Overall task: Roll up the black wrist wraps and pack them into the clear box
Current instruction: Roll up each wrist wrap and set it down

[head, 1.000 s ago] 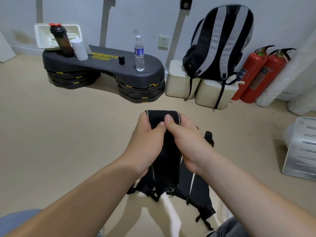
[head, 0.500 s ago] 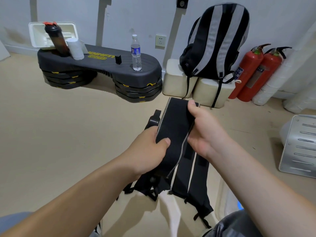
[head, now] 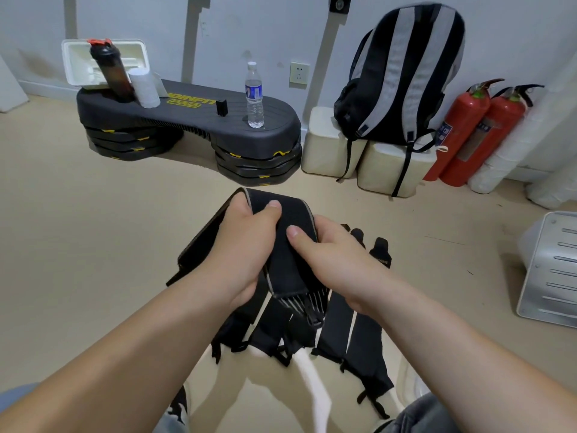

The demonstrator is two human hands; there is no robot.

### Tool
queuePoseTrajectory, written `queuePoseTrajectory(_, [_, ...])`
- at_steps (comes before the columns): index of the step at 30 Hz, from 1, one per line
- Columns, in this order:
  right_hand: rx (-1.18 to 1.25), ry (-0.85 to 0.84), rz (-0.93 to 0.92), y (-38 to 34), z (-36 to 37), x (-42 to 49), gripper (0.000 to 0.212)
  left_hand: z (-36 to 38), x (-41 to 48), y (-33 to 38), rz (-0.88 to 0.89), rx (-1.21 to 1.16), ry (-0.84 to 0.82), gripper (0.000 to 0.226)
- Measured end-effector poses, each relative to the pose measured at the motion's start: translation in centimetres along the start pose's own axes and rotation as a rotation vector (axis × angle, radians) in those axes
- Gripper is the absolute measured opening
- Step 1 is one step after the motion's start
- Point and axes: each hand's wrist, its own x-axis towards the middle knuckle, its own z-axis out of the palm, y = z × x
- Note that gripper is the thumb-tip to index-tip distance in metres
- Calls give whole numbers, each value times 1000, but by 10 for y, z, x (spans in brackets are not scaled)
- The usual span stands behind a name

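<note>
Wrist wrap (head: 285, 270), partly hidden by left hand (head: 242, 245)

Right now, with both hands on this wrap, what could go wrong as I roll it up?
The long tail of the wrap hangs loose beside your left hand, so the roll may start slack or skewed. Its loop end dangles below your right hand over the other wraps and might snag their loops.

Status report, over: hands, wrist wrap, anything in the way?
Left hand, right hand: both grip one black wrist wrap. Other wraps on floor below. Nothing blocking.
</note>
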Motion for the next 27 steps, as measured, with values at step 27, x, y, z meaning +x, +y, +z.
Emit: queuePoseTrajectory(27, [167,-149,80,3,-28,8,32,-12,-10,-2,61,289,-295,24])
